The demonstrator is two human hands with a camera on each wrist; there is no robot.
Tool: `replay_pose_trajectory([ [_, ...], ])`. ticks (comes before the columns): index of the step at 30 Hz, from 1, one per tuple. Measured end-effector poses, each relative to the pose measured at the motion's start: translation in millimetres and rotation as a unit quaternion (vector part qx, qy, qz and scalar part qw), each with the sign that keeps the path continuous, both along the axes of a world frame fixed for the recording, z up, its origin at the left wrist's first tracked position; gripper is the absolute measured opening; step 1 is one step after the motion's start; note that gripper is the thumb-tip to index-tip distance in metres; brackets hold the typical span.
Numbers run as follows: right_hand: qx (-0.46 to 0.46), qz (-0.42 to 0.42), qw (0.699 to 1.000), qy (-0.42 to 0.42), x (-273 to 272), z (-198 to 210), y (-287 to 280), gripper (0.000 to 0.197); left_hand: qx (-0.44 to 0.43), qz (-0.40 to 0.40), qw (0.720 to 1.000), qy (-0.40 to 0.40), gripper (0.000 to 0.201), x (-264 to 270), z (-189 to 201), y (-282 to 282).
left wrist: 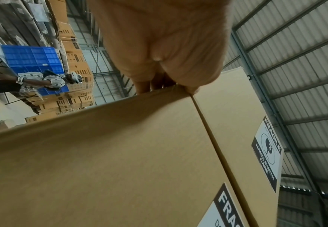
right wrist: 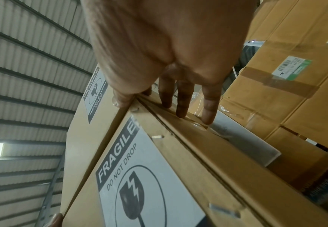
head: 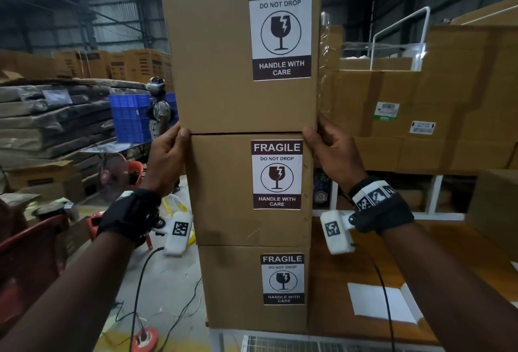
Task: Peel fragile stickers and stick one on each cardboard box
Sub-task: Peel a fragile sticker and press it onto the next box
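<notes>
Three cardboard boxes stand stacked in the head view: the top box [head: 213, 51], the middle box [head: 221, 189] and the bottom box [head: 232, 287]. Each front bears a fragile sticker: top [head: 280, 26], middle [head: 277, 174], bottom [head: 283, 278]. My left hand [head: 168, 152] holds the top box's lower left corner, thumb on the front at the seam. My right hand [head: 328, 144] holds the lower right corner, thumb on the front. In the right wrist view its fingers [right wrist: 184, 99] lie straight along the box's side, above the middle sticker [right wrist: 139, 184]. The left wrist view shows my left hand [left wrist: 168, 61] and the top sticker [left wrist: 268, 153].
White backing sheets [head: 384, 304] lie on the wooden table [head: 336, 309] right of the stack. Taped cartons [head: 420, 116] are piled close behind on the right. On the left are a red chair [head: 28, 253], a blue crate [head: 129, 116], another person [head: 159, 110] and floor cables [head: 145, 337].
</notes>
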State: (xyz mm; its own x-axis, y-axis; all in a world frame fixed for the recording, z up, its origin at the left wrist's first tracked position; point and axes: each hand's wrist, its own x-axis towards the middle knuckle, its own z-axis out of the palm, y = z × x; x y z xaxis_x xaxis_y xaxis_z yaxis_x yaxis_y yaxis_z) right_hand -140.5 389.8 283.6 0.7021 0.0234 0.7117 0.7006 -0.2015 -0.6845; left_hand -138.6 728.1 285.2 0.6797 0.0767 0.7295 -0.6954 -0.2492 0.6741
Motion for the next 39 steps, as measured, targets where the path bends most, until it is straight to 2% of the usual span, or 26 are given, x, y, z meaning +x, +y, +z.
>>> replay_pose_trajectory([
  [3,-0.005,0.002,1.0,-0.008,1.3,1.7,4.9,0.058,-0.018,0.025,0.999,-0.022,0.038,1.7,-4.1,-3.1],
  [10,-0.034,-0.037,0.999,-0.012,9.3,-4.1,5.2,0.064,0.024,0.088,0.995,-0.043,0.038,-0.1,-4.4,-9.7],
  [15,-0.049,-0.062,0.997,-0.025,9.5,-8.0,6.3,0.051,0.033,0.088,0.995,-0.019,0.034,-0.4,-1.6,-2.9],
  [21,-0.048,-0.094,0.994,-0.013,4.7,-15.9,11.3,0.047,0.03,0.071,0.997,0.001,0.029,-5.2,-9.6,-2.4],
  [24,-0.064,-0.121,0.99,-0.025,-2.2,-26.3,14.3,0.05,0.043,0.077,0.996,-0.002,0.041,-8.1,-21.6,-6.9],
  [28,-0.072,-0.126,0.989,0.02,-31.1,-51.4,25.8,0.057,0.067,0.115,0.991,-0.018,0.065,-18.5,-53.2,-24.0],
  [32,-0.111,-0.191,0.975,-0.031,-61.4,-100.8,38.0,0.064,0.112,0.181,0.976,-0.052,0.066,-52.0,-103.3,-51.3],
  [36,-0.188,-0.243,0.952,0.001,-98.5,-161.0,33.5,0.059,0.164,0.139,0.976,-0.019,0.058,-85.8,-162.4,-80.2],
  [39,-0.236,-0.272,0.932,0.029,-128.7,-202.6,12.7,0.053,0.257,0.109,0.96,0.019,0.056,-102.0,-206.9,-100.3],
])
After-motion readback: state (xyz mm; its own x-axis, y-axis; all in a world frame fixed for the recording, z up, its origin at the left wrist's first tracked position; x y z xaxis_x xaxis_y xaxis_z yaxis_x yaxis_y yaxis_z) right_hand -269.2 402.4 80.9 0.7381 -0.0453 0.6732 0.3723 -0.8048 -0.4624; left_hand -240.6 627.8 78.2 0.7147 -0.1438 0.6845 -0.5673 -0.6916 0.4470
